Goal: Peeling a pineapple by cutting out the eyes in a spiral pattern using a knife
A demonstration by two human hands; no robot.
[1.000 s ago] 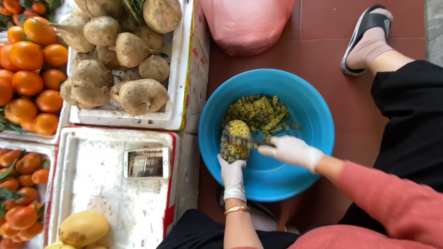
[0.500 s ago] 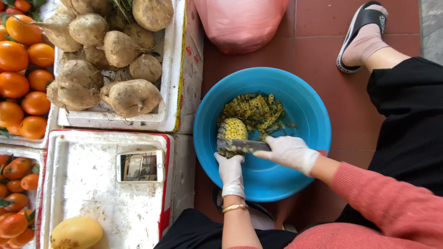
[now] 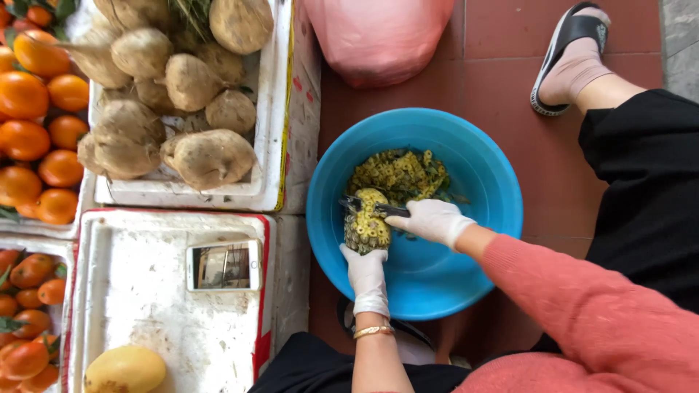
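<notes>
**Down over the blue basin**

Now we hold a pineapple (image 3: 366, 222) over the middle of the blue basin (image 3: 444, 291), well inside its rim. Our left hand (image 3: 366, 271), in a white glove, is wrapped around the lower end of the fruit and grips it from below. Our right hand (image 3: 431, 220), also gloved, is closed around the handle of a knife (image 3: 368, 206), whose blade lies across the top of the pineapple. A heap of cut peel (image 3: 399, 173) sits against the far side of the basin, just beyond the fruit.

The near half of the basin is bare blue, and our forearms cross its near rim. On the left, the basin's edge nearly touches a white foam box (image 3: 138, 320) that carries a phone (image 3: 223, 266) and a yellow fruit (image 3: 125, 370). Beyond it, another foam box holds brown tubers (image 3: 207, 156), and oranges (image 3: 29, 109) fill the far left. A pink bag (image 3: 378, 33) stands just past the basin's far rim. Red floor tiles (image 3: 502, 73) show between the basin and a sandalled foot (image 3: 571, 62).
</notes>
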